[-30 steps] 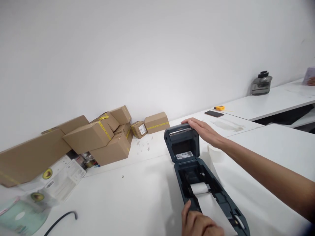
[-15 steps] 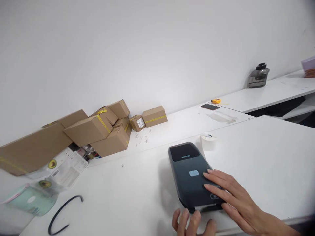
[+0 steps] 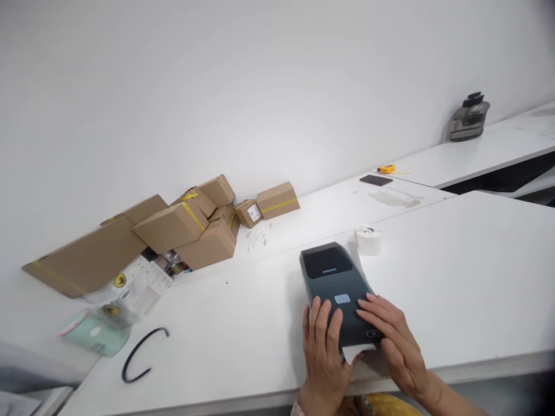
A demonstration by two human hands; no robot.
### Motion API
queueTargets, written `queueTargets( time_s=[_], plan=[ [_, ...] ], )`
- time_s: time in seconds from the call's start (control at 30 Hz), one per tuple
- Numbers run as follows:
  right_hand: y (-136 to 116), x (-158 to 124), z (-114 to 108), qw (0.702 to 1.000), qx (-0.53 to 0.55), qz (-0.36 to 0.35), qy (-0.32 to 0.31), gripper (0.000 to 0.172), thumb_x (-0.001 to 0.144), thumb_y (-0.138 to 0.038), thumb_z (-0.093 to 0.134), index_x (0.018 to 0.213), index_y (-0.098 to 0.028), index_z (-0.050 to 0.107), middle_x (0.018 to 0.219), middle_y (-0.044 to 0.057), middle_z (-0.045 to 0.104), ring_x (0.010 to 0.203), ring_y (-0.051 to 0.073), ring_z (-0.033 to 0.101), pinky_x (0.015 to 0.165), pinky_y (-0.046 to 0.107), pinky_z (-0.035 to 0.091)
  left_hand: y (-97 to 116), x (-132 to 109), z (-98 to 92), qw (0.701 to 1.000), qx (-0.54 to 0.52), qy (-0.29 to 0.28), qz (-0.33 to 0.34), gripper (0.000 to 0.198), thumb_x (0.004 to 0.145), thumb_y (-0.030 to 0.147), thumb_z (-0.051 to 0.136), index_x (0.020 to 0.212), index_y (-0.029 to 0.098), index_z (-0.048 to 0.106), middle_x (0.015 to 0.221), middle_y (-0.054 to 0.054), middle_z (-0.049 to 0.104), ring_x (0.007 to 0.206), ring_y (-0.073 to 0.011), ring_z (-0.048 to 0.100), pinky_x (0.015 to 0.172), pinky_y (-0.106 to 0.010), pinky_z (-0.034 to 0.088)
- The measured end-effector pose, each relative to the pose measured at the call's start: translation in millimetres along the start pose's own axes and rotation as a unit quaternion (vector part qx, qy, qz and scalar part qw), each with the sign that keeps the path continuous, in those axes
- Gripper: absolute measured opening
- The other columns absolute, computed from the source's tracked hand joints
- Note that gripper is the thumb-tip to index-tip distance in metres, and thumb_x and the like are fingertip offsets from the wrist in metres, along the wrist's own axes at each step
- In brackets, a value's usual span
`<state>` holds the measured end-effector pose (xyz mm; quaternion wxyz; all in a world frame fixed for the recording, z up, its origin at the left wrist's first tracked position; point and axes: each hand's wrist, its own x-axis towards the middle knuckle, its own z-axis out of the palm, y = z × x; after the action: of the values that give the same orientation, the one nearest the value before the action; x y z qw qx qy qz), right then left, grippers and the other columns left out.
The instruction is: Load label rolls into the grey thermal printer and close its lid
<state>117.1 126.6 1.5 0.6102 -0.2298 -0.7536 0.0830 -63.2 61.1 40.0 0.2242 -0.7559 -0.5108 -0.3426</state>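
A dark grey label printer (image 3: pixel 332 277) lies on the white table (image 3: pixel 455 277) with its lid down. My left hand (image 3: pixel 323 346) rests flat on the printer's near left part, fingers stretched out. My right hand (image 3: pixel 392 338) lies on its near right part, fingers spread over the lid. A strip of white label paper (image 3: pixel 353 351) sticks out of the front slot between my two hands. A small white label roll (image 3: pixel 368 240) stands just behind the printer to the right.
Several cardboard boxes (image 3: pixel 191 228) with yellow tape are piled against the wall at left, beside plastic bags (image 3: pixel 130 292). A black cable loop (image 3: pixel 143 352) lies near the table edge. A phone (image 3: pixel 376 180), a yellow tape measure (image 3: pixel 385 169) and a tape dispenser (image 3: pixel 468 118) sit farther back.
The printer's lid, open a second ago, has come down. My right hand moved from the raised lid onto the lowered cover, and my left hand came up on top.
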Motion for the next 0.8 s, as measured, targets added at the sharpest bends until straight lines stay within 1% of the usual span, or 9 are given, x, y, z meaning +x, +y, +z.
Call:
queueTargets(
  time_s=[0.2,0.3,0.37,0.4,0.5,0.53,0.57,0.63,0.8],
  plan=[
    [0.4,4.2,0.9,1.0,-0.002,-0.011,0.018,0.046,0.098,-0.018,0.04,0.138,-0.024,0.061,0.136,0.009,0.065,0.134,0.03,0.055,0.111,0.056,0.044,11.5,-1.3,-0.8,0.996,-0.067,0.014,-0.049,0.066,0.091,0.038,0.069,0.149,0.023,0.043,0.144,-0.014,0.06,0.145,-0.0324,0.047,0.115,-0.054,0.047],
    [-6.0,11.4,-6.2,1.0,0.013,0.014,0.01,0.039,0.101,-0.023,0.04,0.13,-0.026,0.067,0.132,0.008,0.069,0.132,0.029,0.058,0.11,0.054,0.047,33.6,-16.4,-11.9,0.98,-0.113,0.04,-0.158,0.053,0.093,0.033,0.066,0.142,0.024,0.05,0.146,-0.014,0.057,0.141,-0.0307,0.051,0.111,-0.051,0.048],
    [-12.0,14.7,-10.0,0.997,0.047,0.066,0.006,0.039,0.104,-0.03,0.035,0.125,-0.028,0.068,0.131,0.007,0.07,0.132,0.028,0.058,0.109,0.053,0.048,51.0,-28.9,-18.9,0.94,-0.185,0.077,-0.278,0.034,0.096,0.039,0.06,0.125,0.023,0.061,0.132,-0.014,0.065,0.124,-0.0284,0.062,0.102,-0.045,0.052],
    [-15.1,15.8,-11.3,0.993,0.066,0.096,0.005,0.041,0.105,-0.033,0.033,0.124,-0.028,0.069,0.131,0.007,0.07,0.133,0.028,0.058,0.109,0.053,0.048,58.4,-33.1,-21.4,0.905,-0.231,0.093,-0.344,0.028,0.098,0.044,0.054,0.11,0.021,0.066,0.115,-0.013,0.07,0.109,-0.026,0.066,0.094,-0.041,0.054],
    [-22.7,18.5,-13.3,0.981,0.107,0.159,0.009,0.044,0.106,-0.042,0.031,0.123,-0.028,0.069,0.132,0.007,0.07,0.136,0.028,0.056,0.112,0.054,0.046,71.4,-31.3,-23.7,0.753,-0.397,0.062,-0.521,0.054,0.095,0.065,0.047,0.078,0.018,0.068,0.076,-0.006,0.066,0.068,-0.0172,0.059,0.065,-0.03,0.047],
    [-24.4,19.4,-13.8,0.98,0.112,0.167,0.01,0.044,0.106,-0.045,0.031,0.121,-0.028,0.069,0.132,0.007,0.07,0.136,0.028,0.055,0.113,0.055,0.045,72.6,-26.7,-23.1,0.708,-0.438,0.046,-0.552,0.059,0.09,0.07,0.051,0.076,0.016,0.069,0.072,-0.005,0.065,0.062,-0.0151,0.055,0.059,-0.027,0.043],
    [-25.7,20.2,-14.3,0.979,0.114,0.17,0.011,0.044,0.106,-0.046,0.032,0.12,-0.029,0.07,0.132,0.007,0.07,0.136,0.028,0.055,0.114,0.055,0.044,72.8,-21.2,-22.0,0.682,-0.461,0.036,-0.566,0.061,0.085,0.073,0.056,0.076,0.014,0.07,0.071,-0.005,0.065,0.059,-0.0137,0.053,0.056,-0.026,0.04],
    [-27.1,21.9,-15.5,0.979,0.114,0.168,0.005,0.044,0.106,-0.046,0.032,0.118,-0.028,0.07,0.131,0.006,0.071,0.136,0.028,0.056,0.114,0.055,0.044,71.6,-11.1,-19.1,0.665,-0.482,0.024,-0.57,0.062,0.078,0.073,0.065,0.08,0.012,0.074,0.071,-0.005,0.066,0.057,-0.0127,0.052,0.053,-0.025,0.037],
    [-26.8,23.7,-17.5,0.982,0.107,0.154,-0.002,0.043,0.107,-0.043,0.031,0.117,-0.027,0.07,0.128,0.007,0.072,0.135,0.027,0.057,0.112,0.054,0.047,68.8,-5.4,-10.0,0.683,-0.487,0.039,-0.544,0.055,0.074,0.068,0.07,0.073,0.013,0.073,0.064,-0.004,0.064,0.062,-0.0142,0.054,0.062,-0.026,0.041]
  ],
)
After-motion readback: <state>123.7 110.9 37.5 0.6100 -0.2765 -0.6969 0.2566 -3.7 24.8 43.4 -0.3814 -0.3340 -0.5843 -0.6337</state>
